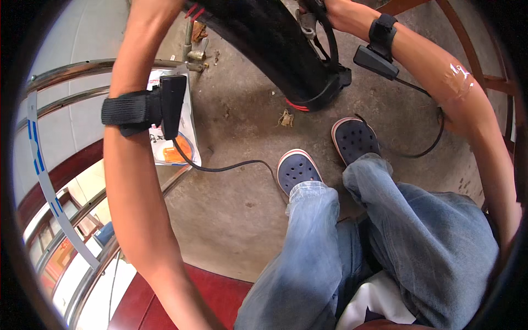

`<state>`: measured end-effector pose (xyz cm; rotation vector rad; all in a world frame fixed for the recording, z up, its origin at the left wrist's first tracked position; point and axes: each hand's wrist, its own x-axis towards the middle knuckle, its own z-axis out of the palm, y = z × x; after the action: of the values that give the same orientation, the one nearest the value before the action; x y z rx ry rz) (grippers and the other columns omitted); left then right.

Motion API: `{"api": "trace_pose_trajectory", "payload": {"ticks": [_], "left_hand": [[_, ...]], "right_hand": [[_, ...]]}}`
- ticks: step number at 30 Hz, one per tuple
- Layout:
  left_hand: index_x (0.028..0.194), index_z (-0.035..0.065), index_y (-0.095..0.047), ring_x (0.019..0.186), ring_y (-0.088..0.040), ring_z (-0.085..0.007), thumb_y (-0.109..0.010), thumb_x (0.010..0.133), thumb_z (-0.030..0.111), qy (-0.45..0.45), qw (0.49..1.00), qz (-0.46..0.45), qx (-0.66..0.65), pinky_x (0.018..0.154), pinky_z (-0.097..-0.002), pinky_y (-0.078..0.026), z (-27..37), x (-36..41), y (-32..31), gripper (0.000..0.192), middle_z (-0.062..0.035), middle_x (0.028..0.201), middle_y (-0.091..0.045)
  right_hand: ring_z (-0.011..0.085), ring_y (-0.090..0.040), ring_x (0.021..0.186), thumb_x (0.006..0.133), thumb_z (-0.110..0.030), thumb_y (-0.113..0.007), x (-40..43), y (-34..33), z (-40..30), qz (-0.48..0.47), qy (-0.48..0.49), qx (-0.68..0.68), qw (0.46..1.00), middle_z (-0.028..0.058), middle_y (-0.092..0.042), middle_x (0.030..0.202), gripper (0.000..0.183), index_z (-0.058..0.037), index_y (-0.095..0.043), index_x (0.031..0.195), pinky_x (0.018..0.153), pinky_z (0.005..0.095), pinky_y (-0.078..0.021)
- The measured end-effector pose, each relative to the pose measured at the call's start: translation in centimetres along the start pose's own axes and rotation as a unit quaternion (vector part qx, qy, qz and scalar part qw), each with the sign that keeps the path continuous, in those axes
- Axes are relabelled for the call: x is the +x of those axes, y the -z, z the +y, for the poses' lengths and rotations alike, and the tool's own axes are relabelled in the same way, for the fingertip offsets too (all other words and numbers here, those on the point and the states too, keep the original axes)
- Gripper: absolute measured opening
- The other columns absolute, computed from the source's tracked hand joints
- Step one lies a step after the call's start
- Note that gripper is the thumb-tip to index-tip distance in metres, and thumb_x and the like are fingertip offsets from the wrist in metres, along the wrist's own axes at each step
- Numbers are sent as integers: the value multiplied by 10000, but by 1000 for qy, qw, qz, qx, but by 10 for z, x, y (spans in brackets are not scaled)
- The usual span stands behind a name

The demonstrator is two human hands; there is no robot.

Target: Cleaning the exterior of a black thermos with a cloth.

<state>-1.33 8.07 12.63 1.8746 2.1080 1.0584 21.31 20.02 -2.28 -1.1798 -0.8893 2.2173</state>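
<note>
A long black bag, possibly a golf bag (264,49), slants from the top edge down towards the feet, with red stripes near both visible ends. Only the heel of my left hand (159,8) shows at the top, beside the bag's upper part; its fingers are cut off by the frame. My right hand (338,14) is at the top, by the bag's dark strap (328,37) and a grey buckle or clip (307,24); its fingers are mostly hidden, so its grip cannot be made out. Both wrists wear black bands with small black boxes and cables.
A metal-tube rack (74,74) stands at the left, beside a white printed packet (187,123). My feet in dark blue clogs (295,169) are on the concrete floor (222,206). A dark red seat (198,293) lies below, and brown framing (462,37) is at upper right.
</note>
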Motion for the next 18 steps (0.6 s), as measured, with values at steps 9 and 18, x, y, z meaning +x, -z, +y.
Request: {"api": "trace_pose_trajectory", "payload": {"ticks": [9,18], "left_hand": [[1248,-2,-663,1092,-688,-320,-706,914,396,-49,999,19,6,985,-391,-519,14,-15,-14,522,-226,1153,-712],[1194,-8,-683,1067,-700,-347,-709,909,389,-46,997,63,17,956,-398,-528,-1,-12,-31,489,-233,1117,-723]], "right_hand": [[155,-492,545,1083,-476,-387,-6,9,-16,106,206,-37,972,5,-579,681,477,-132,-602,834,527,318,-417],[121,-488,544,1100,-432,-385,-21,9,-40,63,354,-61,931,-18,-561,671,444,-141,-593,838,516,286,-405]]}}
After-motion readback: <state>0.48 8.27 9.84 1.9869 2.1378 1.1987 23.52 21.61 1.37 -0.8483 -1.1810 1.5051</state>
